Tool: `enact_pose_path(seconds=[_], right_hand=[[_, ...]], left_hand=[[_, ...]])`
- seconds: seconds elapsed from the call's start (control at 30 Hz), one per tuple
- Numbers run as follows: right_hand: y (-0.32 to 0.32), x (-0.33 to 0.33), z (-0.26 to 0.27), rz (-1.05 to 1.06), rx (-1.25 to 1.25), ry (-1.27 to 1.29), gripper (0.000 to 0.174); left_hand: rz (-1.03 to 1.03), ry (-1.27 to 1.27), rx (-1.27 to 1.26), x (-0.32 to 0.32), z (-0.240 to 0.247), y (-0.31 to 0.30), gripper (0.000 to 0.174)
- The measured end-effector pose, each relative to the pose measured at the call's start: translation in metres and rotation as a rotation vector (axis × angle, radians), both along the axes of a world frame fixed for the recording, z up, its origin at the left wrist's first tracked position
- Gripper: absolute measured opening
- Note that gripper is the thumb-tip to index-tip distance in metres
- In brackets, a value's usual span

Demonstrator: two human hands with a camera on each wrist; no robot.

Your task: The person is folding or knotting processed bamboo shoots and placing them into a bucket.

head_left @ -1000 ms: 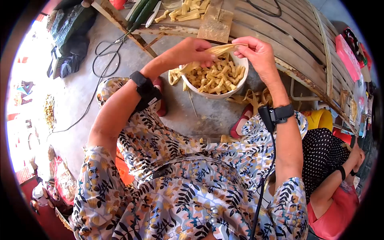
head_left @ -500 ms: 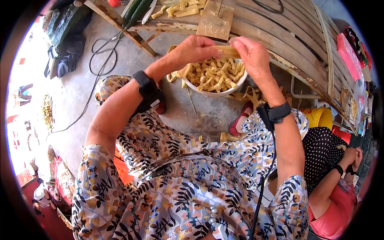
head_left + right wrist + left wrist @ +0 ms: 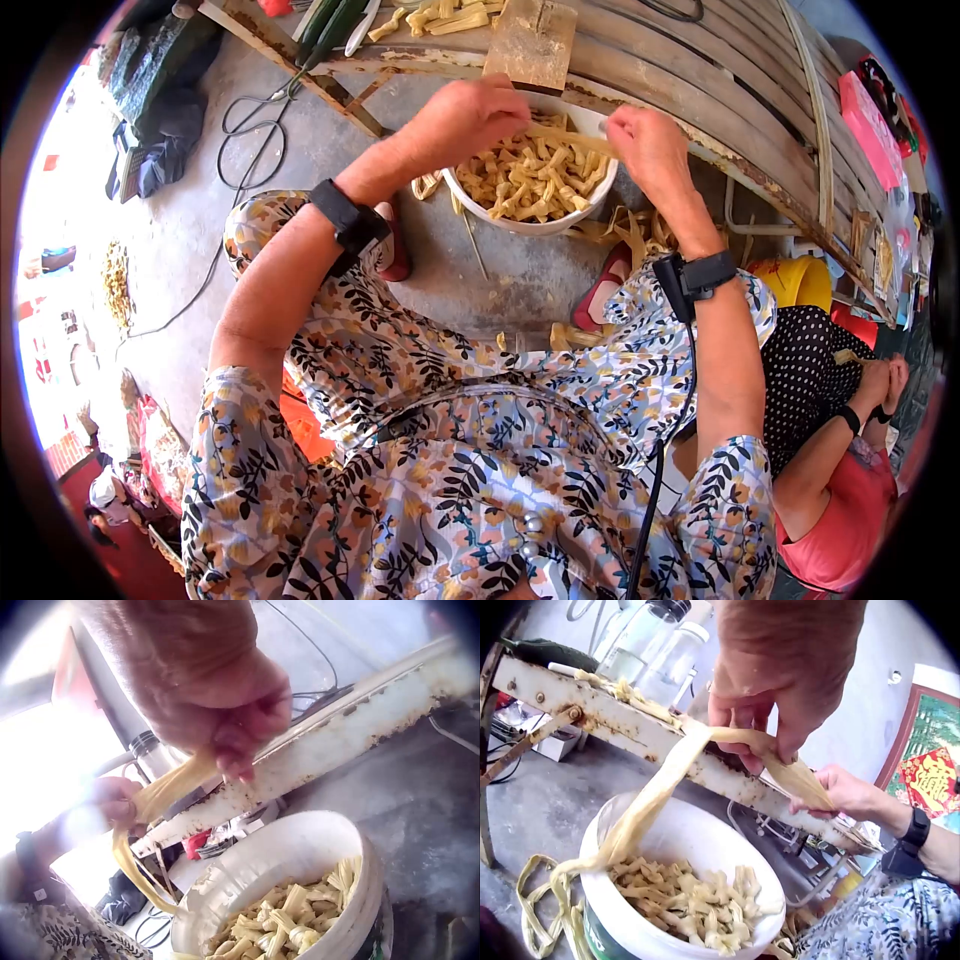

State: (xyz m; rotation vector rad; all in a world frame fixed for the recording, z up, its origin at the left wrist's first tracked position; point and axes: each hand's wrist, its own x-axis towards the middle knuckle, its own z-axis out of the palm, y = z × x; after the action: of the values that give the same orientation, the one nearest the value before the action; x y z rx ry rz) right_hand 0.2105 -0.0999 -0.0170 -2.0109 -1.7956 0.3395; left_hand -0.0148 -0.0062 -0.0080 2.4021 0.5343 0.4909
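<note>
We see the pale yellow strip (image 3: 660, 784) stretched just above the white bucket (image 3: 697, 832), its tail trailing over the bucket's rim. The left hand (image 3: 465, 115) and right hand (image 3: 650, 145) both pinch it, close together over the bucket, which is heaped with knotted pieces (image 3: 525, 180).

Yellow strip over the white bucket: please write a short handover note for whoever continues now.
Left hand: pinches the yellow strip above the white bucket.
Right hand: pinches its other end, so it spans both hands.
Things: the strip's tail hangs over the bucket rim to the floor; loose strips lie beside the bucket.
Done: many short knotted pieces lie in the bucket.
Left: the held strip looks not yet knotted; the floor strips seem untouched.
</note>
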Motion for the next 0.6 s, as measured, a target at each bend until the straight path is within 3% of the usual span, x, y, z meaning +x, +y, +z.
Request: enact_pose_path(seconds=[0.13, 0.17, 0.2, 0.27, 0.33, 0.43, 0.47, 0.53, 0.57, 0.6], right_hand=[[-0.005, -0.011, 0.005, 0.279, -0.509, 0.301, 0.017], [-0.009, -0.015, 0.012, 0.385, -0.654, 0.451, 0.02], [-0.012, -0.021, 0.024, 0.491, -0.799, 0.601, 0.023], [-0.019, -0.025, 0.049, 0.553, -0.701, 0.923, 0.029], [-0.018, -0.027, 0.055, 0.568, -0.525, 1.171, 0.032], [-0.011, -0.027, 0.052, 0.478, -0.27, 1.399, 0.029], [-0.008, -0.029, 0.048, 0.437, -0.212, 1.32, 0.028], [-0.003, -0.036, 0.029, 0.352, -0.102, 1.161, 0.026], [0.0, -0.039, 0.018, 0.26, -0.162, 1.335, 0.022], [0.0, -0.039, 0.018, 0.202, -0.152, 1.241, 0.022]], left_hand=[[-0.134, 0.066, 0.045, 0.001, 0.003, 0.012, 0.015], [-0.178, 0.053, -0.036, 0.002, 0.002, 0.014, 0.02], [-0.167, 0.044, -0.302, 0.003, 0.009, 0.012, 0.021], [-0.138, 0.02, -0.828, 0.008, 0.025, 0.004, 0.024], [-0.219, -0.116, -1.101, 0.016, 0.014, 0.007, 0.022], [-0.134, -0.187, -1.219, 0.025, -0.015, -0.002, 0.026], [-0.122, -0.139, -1.188, 0.026, -0.021, -0.009, 0.028], [-0.288, -0.236, -1.408, 0.032, -0.03, -0.021, 0.03], [-0.3, -0.262, -1.593, 0.033, -0.041, -0.022, 0.029], [-0.273, -0.268, -1.682, 0.036, -0.041, -0.024, 0.029]])
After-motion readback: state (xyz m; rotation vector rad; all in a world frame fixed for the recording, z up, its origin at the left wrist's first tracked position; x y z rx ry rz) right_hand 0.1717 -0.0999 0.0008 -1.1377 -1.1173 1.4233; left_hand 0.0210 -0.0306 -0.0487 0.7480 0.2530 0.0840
